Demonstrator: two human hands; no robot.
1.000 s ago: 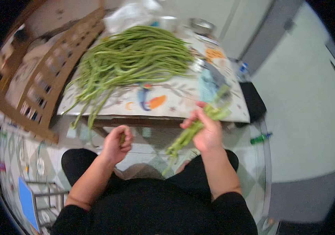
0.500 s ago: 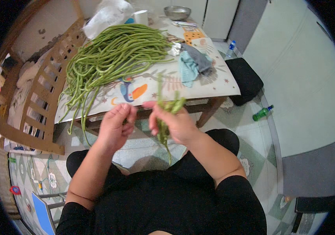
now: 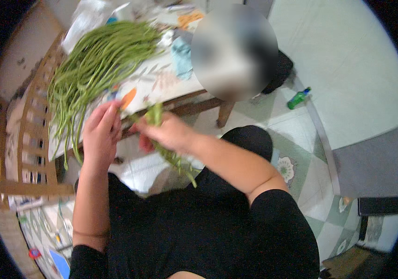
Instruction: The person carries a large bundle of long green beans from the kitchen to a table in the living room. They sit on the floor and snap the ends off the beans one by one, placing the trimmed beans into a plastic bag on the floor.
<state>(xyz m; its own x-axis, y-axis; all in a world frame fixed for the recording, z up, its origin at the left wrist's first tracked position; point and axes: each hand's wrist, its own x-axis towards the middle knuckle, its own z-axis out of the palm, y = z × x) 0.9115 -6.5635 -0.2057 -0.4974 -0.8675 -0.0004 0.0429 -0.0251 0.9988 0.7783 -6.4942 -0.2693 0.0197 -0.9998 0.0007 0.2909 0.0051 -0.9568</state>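
My right hand (image 3: 171,133) is wrapped round a small bundle of long green beans (image 3: 176,162). Their upper ends stick out above the thumb, and the lower ends dangle over my lap. Just left of it, in front of the table's near edge, my left hand (image 3: 101,129) is closed in a pinch. Whatever lies between its fingertips is too small and blurred to make out. A large heap of long green beans (image 3: 103,58) covers the table's left part, with several ends drooping over the near edge.
The table (image 3: 155,88) has a printed white cover. On it lie a light blue cloth (image 3: 181,58) and a clear plastic bag (image 3: 86,18). A round blurred patch hides the table's right side. A wooden slatted bench (image 3: 29,135) stands left; a green bottle (image 3: 298,98) lies on the floor right.
The view has swung, so the table and bean heap sit further left. The bundle in my right hand now tilts with its lower ends to the right. My left hand stays pinched.
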